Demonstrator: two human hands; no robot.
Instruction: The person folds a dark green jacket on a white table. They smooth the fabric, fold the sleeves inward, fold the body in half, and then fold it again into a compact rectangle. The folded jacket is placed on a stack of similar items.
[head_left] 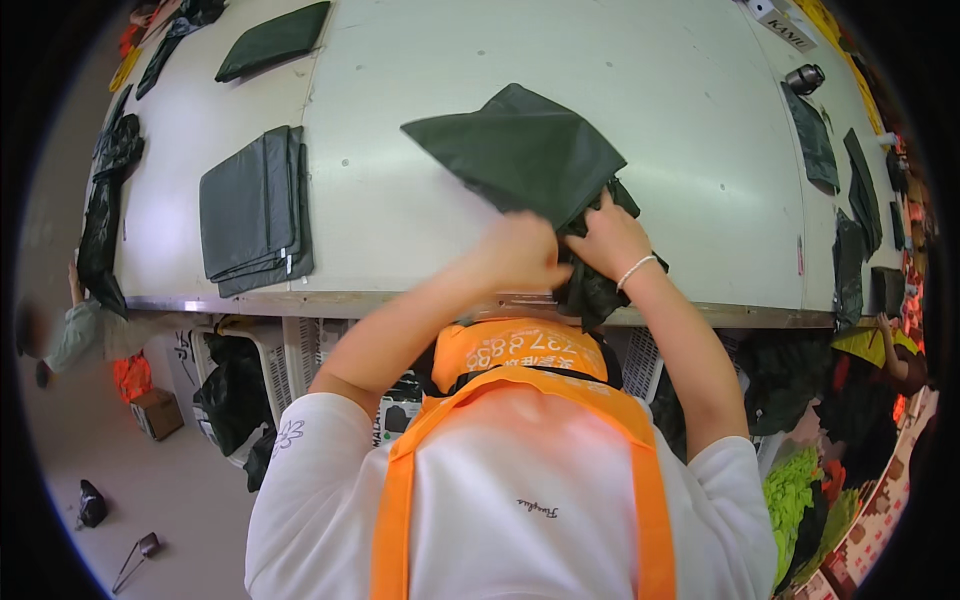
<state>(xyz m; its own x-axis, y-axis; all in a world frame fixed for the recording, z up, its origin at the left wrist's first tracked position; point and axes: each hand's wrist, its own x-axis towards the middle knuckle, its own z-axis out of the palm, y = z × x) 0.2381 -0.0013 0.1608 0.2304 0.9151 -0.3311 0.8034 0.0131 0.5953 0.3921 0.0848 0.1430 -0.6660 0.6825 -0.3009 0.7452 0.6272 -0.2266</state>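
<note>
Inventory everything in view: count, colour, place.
table: one, white, top
worked cloth: one, green, table middle
folded stack: one, green, table left
folded cloth: one, green, upper left
cloths: several, dark, table ends
cylinder: one, black, upper right
box: one, white, upper right
carton: one, brown, floor
baskets: several, white, under table
heap: one, lime, lower right
people: at least two, side edges
shirt: one, white, worn
apron: one, orange, worn
left hand: one, bare, near cloth
right hand: one, bare, on cloth
</note>
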